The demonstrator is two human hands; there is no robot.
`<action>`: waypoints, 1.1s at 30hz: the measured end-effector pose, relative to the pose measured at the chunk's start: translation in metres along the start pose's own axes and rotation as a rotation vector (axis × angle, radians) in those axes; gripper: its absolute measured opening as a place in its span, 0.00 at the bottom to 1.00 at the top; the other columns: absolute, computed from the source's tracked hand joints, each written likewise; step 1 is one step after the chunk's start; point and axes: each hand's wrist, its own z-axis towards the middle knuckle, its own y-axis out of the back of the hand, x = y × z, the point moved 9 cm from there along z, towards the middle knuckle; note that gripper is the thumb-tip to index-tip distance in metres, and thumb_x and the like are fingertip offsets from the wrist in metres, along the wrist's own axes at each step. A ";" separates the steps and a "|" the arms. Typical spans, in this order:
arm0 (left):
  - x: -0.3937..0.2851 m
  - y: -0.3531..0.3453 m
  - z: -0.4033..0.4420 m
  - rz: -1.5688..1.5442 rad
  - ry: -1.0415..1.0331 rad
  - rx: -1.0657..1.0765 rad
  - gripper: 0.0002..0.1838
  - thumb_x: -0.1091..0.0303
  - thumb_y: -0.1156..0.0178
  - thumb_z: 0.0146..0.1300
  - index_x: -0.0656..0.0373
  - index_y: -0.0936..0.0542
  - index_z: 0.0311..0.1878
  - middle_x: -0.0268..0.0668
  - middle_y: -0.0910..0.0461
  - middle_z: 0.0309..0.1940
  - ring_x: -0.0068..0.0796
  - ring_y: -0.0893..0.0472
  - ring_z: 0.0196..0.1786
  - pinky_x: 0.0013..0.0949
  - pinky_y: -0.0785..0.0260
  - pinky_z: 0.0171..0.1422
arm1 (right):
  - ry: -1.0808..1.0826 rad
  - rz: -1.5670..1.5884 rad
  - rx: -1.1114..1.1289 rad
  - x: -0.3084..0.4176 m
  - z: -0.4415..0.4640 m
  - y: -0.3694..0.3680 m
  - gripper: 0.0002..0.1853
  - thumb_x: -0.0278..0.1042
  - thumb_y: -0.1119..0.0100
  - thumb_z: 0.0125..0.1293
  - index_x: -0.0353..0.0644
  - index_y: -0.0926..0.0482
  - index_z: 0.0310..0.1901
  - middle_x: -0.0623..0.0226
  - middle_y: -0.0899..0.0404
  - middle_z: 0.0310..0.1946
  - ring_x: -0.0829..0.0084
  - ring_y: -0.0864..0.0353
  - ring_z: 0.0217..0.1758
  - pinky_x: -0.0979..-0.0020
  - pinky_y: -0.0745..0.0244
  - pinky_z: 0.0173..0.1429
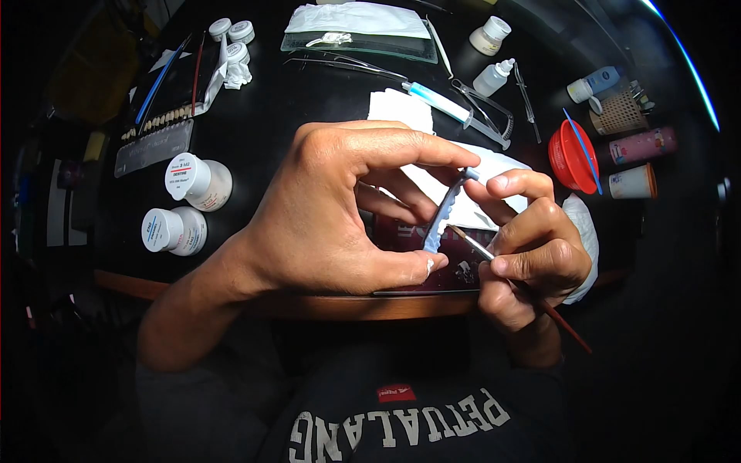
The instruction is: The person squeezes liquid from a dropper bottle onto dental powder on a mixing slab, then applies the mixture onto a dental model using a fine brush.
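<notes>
My left hand [324, 201] grips a curved blue-grey dental piece [442, 217] with a scalloped row of whitish tooth shapes, pinched at its two ends between index finger and thumb. A white smear marks that thumb's tip. In my right hand [544, 243] is a thin brush [472, 243] with a silver ferrule and a dark red handle. Its fine tip points at the inner side of the piece, close to the tooth shapes; whether it touches, I cannot tell. My right fingertips are also close to the upper end of the piece.
Two labelled white jars [202, 185] stand left, beside a tooth shade guide [154, 137]. Beyond my hands lie white tissue [401, 112], a blue syringe [440, 103] and a glass slab [363, 49]. A red bowl [570, 158] and a paper cup [629, 182] are at right.
</notes>
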 end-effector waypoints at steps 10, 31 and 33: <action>-0.001 0.000 0.000 0.017 0.001 -0.001 0.35 0.77 0.19 0.45 0.65 0.19 0.61 0.44 0.18 0.51 0.28 0.11 0.44 0.28 0.14 0.50 | 0.000 -0.007 -0.009 0.000 -0.001 0.001 0.12 0.16 0.31 0.45 0.36 0.19 0.33 0.60 0.22 0.30 0.45 0.20 0.59 0.46 0.19 0.65; -0.002 -0.001 0.000 -0.008 -0.012 0.005 0.35 0.78 0.20 0.45 0.67 0.20 0.61 0.45 0.17 0.52 0.31 0.11 0.46 0.31 0.14 0.52 | -0.010 -0.027 -0.005 0.001 0.001 0.001 0.11 0.16 0.31 0.46 0.37 0.19 0.33 0.61 0.23 0.30 0.45 0.19 0.59 0.48 0.17 0.64; -0.001 -0.001 0.000 -0.015 -0.010 0.008 0.35 0.78 0.20 0.45 0.67 0.20 0.61 0.45 0.17 0.53 0.31 0.11 0.46 0.31 0.14 0.52 | -0.005 -0.018 -0.016 0.000 0.000 0.001 0.11 0.16 0.31 0.46 0.37 0.19 0.33 0.61 0.23 0.29 0.45 0.19 0.59 0.48 0.17 0.64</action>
